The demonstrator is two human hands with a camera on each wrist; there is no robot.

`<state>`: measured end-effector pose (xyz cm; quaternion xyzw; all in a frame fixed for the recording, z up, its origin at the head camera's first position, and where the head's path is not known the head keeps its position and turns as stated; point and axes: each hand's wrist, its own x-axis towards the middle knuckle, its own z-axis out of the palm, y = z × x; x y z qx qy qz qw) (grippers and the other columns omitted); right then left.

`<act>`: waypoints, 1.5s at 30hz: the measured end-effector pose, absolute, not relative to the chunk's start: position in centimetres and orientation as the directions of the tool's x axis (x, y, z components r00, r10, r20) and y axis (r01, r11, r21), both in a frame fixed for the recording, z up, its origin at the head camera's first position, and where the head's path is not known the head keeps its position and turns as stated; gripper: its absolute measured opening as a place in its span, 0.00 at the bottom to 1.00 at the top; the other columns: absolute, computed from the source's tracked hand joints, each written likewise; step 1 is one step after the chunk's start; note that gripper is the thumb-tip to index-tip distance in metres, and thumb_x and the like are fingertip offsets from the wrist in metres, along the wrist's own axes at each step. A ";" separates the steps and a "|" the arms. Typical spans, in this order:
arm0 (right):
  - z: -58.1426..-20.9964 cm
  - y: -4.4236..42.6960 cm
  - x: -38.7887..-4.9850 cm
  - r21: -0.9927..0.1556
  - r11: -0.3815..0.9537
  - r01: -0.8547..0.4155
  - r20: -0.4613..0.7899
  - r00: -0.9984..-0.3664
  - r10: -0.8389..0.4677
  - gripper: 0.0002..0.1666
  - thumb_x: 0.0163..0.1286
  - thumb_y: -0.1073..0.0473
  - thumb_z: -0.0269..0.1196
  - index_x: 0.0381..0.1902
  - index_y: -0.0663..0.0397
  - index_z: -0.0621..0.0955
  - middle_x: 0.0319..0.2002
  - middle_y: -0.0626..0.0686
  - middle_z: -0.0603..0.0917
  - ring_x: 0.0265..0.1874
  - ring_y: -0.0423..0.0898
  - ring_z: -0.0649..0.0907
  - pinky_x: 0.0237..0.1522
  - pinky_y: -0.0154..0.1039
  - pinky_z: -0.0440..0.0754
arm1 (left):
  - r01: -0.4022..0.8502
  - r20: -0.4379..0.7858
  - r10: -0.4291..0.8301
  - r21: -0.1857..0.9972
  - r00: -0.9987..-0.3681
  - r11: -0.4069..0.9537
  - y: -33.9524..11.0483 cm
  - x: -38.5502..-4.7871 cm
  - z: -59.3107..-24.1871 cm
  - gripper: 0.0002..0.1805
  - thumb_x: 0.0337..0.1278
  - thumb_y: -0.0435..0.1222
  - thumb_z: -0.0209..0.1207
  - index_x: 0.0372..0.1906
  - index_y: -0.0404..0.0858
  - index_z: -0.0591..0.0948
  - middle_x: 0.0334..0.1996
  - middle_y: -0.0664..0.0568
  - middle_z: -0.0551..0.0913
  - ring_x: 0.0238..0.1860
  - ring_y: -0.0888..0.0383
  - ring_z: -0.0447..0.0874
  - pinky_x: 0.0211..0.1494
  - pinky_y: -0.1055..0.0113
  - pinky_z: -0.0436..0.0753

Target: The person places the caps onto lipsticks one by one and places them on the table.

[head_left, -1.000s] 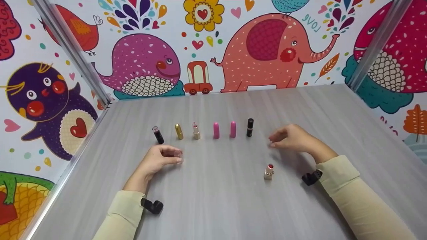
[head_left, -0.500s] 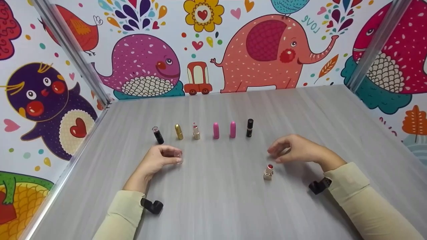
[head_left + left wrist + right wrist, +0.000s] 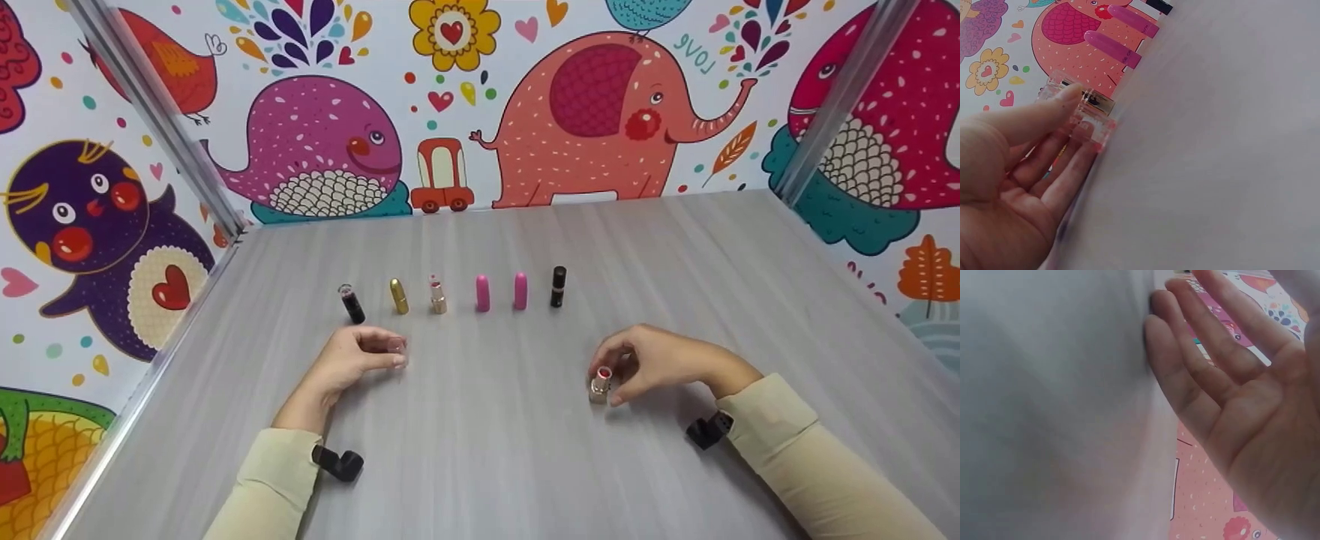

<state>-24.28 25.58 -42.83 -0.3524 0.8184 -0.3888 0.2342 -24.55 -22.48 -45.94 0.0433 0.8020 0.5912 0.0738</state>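
Note:
In the head view my left hand (image 3: 352, 360) pinches a clear, pinkish lipstick cap (image 3: 1092, 126) between thumb and fingers, low over the table. My right hand (image 3: 656, 364) is around an uncapped red lipstick (image 3: 600, 386) with a gold base, which stands upright. Its thumb is in front and its fingers are behind the lipstick; a small gap shows beside the thumb. The right wrist view shows those fingers (image 3: 1182, 371) fairly straight, low at the tabletop, with no lipstick visible between them.
Along the back of the grey table (image 3: 480, 465) stand a black lipstick with a clear top (image 3: 351, 304), a gold tube (image 3: 399, 296), a pale gold lipstick (image 3: 438, 296), a pink tube (image 3: 483, 294), another pink tube (image 3: 520, 291) and a black tube (image 3: 558, 286). Printed walls enclose the table.
My right hand has come down toward the table's front and to the left, so that its fingers and thumb now surround the red lipstick. My left hand stays with the cap.

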 end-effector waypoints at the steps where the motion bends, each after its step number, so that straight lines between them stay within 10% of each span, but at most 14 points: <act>1: -42.9 25.4 -24.3 -0.800 0.452 -0.394 -0.108 -0.646 -0.756 0.21 0.58 0.59 0.83 0.49 0.53 0.90 0.41 0.46 0.91 0.42 0.47 0.87 0.48 0.37 0.88 | -0.015 -0.065 0.158 0.954 -0.985 0.298 -22.5 -24.5 -45.9 0.18 0.53 0.24 0.77 0.50 0.28 0.89 0.46 0.45 0.92 0.44 0.61 0.88 0.48 0.73 0.87; 45: -43.9 24.5 -24.4 -0.873 0.332 -0.356 -0.031 -0.640 -0.768 0.07 0.66 0.68 0.75 0.38 0.60 0.86 0.40 0.57 0.91 0.39 0.42 0.88 0.41 0.32 0.87 | -0.014 -0.066 0.168 0.956 -0.984 0.292 -22.4 -24.4 -45.7 0.18 0.53 0.25 0.77 0.50 0.28 0.89 0.45 0.46 0.92 0.44 0.62 0.89 0.47 0.73 0.86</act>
